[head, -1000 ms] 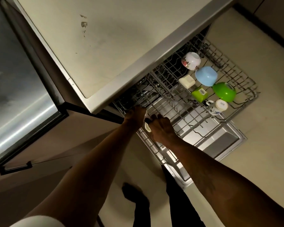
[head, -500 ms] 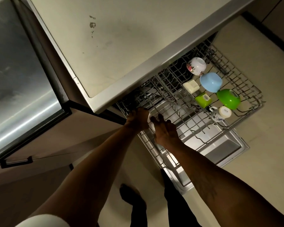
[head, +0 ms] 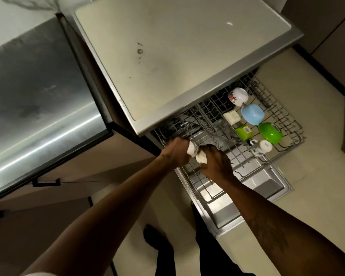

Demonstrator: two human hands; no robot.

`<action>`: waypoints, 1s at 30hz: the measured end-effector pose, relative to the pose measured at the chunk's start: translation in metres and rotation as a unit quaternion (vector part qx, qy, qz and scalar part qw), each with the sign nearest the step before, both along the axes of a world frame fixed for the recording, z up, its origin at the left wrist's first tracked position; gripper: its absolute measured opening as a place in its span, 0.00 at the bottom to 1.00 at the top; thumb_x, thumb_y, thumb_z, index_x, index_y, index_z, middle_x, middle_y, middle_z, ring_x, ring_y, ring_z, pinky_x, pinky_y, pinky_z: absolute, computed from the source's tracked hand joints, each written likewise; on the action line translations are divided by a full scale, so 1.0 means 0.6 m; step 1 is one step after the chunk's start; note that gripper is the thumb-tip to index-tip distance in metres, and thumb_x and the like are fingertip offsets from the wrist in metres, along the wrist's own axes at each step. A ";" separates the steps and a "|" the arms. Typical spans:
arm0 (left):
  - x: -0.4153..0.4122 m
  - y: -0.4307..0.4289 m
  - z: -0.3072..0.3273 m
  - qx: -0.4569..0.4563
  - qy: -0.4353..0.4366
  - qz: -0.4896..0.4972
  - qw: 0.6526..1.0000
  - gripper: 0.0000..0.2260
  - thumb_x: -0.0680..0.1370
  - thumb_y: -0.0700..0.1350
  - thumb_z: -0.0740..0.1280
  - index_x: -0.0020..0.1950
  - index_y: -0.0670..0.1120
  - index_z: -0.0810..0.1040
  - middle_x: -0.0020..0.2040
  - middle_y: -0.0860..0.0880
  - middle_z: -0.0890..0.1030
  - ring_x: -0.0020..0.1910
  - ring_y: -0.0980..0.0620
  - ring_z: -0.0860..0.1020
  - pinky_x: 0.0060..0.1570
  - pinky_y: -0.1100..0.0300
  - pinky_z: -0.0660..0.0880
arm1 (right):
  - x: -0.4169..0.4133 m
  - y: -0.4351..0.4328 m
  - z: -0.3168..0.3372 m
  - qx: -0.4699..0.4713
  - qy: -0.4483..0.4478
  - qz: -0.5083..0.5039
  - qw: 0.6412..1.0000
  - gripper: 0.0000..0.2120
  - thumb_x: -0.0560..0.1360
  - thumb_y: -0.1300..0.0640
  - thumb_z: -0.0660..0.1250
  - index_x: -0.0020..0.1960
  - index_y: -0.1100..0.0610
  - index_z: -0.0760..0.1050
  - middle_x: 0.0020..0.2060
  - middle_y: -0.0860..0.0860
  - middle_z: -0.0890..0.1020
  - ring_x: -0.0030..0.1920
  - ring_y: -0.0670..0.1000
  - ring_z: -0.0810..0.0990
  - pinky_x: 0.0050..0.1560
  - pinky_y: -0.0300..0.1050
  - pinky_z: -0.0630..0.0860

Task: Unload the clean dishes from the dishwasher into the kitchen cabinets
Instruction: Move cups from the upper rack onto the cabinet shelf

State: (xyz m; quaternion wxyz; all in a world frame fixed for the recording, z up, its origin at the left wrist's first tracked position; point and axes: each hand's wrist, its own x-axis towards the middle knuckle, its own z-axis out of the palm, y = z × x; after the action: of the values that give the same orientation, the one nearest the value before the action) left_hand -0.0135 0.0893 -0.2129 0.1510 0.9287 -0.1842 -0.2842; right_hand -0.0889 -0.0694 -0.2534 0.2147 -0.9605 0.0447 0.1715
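While above the rack (head: pixel 277 108), hands (head: pixel 174 151) (head: pixel 217 165) around perhaps two white cups (head: pixel 193 149)

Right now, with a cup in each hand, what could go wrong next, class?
1. The left hand holds a patterned white cup and the right hand a plain white cup, close together; they could knock and chip.
2. Both sit close below the counter edge; lifting could strike it.
3. The open dishwasher door lies by the legs; stepping away could catch it.
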 end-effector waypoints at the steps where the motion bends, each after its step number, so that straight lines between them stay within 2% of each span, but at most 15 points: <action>1: -0.010 0.005 0.021 0.005 -0.004 -0.003 1.000 0.13 0.73 0.42 0.74 0.56 0.43 0.81 0.48 0.46 0.84 0.45 0.49 0.84 0.40 0.62 0.79 | -0.006 0.000 0.017 0.000 -0.008 -0.001 1.000 0.32 0.67 0.55 0.77 0.68 0.45 0.70 0.65 0.51 0.75 0.56 0.58 0.79 0.52 0.53 0.80; 4: -0.034 0.026 0.081 0.021 -0.044 -0.029 0.998 0.15 0.71 0.45 0.74 0.56 0.42 0.80 0.45 0.46 0.83 0.42 0.47 0.83 0.38 0.56 0.80 | -0.022 0.006 0.081 -0.018 -0.032 0.008 0.999 0.29 0.68 0.54 0.77 0.67 0.43 0.72 0.65 0.48 0.75 0.54 0.56 0.81 0.50 0.48 0.80; 5: -0.041 0.031 0.101 0.032 -0.054 -0.032 0.997 0.18 0.72 0.46 0.73 0.59 0.41 0.78 0.43 0.46 0.81 0.40 0.47 0.81 0.36 0.55 0.78 | -0.027 0.008 0.099 -0.030 -0.040 0.015 0.999 0.30 0.68 0.53 0.76 0.67 0.43 0.71 0.66 0.48 0.75 0.54 0.55 0.81 0.49 0.47 0.80; 8: -0.063 0.063 0.160 0.032 -0.100 -0.036 0.994 0.29 0.76 0.50 0.71 0.71 0.41 0.64 0.41 0.46 0.76 0.35 0.48 0.73 0.31 0.55 0.69 | -0.041 0.022 0.163 -0.059 -0.075 0.032 0.995 0.31 0.68 0.51 0.76 0.69 0.42 0.71 0.68 0.48 0.74 0.57 0.54 0.81 0.50 0.47 0.80; 10: -0.071 0.090 0.194 0.025 -0.131 -0.040 0.990 0.30 0.76 0.51 0.71 0.72 0.43 0.61 0.41 0.45 0.77 0.35 0.46 0.77 0.30 0.55 0.71 | -0.046 0.034 0.200 -0.062 -0.094 0.040 0.993 0.31 0.68 0.51 0.75 0.69 0.43 0.71 0.68 0.48 0.74 0.58 0.55 0.80 0.51 0.48 0.80; 13: -0.083 0.141 0.244 0.028 -0.167 -0.033 0.985 0.29 0.73 0.50 0.73 0.69 0.45 0.65 0.45 0.43 0.81 0.41 0.41 0.82 0.35 0.51 0.80 | -0.054 0.062 0.256 -0.068 -0.124 0.053 0.989 0.30 0.68 0.51 0.75 0.68 0.44 0.72 0.68 0.48 0.75 0.58 0.56 0.80 0.52 0.50 0.80; 17: -0.099 0.210 0.301 0.025 -0.204 -0.017 0.978 0.30 0.71 0.49 0.75 0.70 0.46 0.69 0.52 0.41 0.82 0.46 0.39 0.82 0.39 0.51 0.80 | -0.059 0.113 0.321 -0.073 -0.178 0.077 0.978 0.28 0.68 0.51 0.75 0.68 0.45 0.74 0.67 0.48 0.75 0.54 0.56 0.82 0.50 0.49 0.79; 23: -0.128 0.329 0.393 0.030 -0.260 0.020 0.965 0.22 0.71 0.48 0.73 0.63 0.47 0.76 0.51 0.42 0.82 0.48 0.39 0.82 0.42 0.51 0.79 | -0.036 0.218 0.417 -0.080 -0.238 0.134 0.959 0.30 0.69 0.47 0.73 0.70 0.45 0.71 0.68 0.49 0.74 0.57 0.57 0.80 0.52 0.49 0.79; 27: -0.148 0.421 0.458 0.021 -0.323 0.053 0.945 0.16 0.71 0.48 0.72 0.57 0.47 0.79 0.48 0.44 0.82 0.47 0.39 0.82 0.38 0.55 0.74 | -0.017 0.314 0.483 -0.065 -0.286 0.149 0.944 0.31 0.68 0.45 0.74 0.69 0.46 0.72 0.67 0.46 0.76 0.53 0.57 0.82 0.47 0.49 0.80; 30: -0.159 0.499 0.509 0.009 -0.363 0.087 0.928 0.16 0.71 0.47 0.71 0.58 0.46 0.79 0.47 0.43 0.81 0.47 0.38 0.81 0.40 0.53 0.77 | -0.003 0.395 0.534 -0.044 -0.326 0.168 0.929 0.30 0.67 0.46 0.75 0.68 0.45 0.73 0.67 0.45 0.76 0.53 0.56 0.82 0.46 0.48 0.80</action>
State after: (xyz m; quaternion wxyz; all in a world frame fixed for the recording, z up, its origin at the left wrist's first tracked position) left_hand -0.1088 0.3884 0.0927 0.0890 0.9821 -0.1426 0.0852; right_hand -0.0905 0.1673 0.0670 0.1426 -0.9654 -0.1826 -0.1201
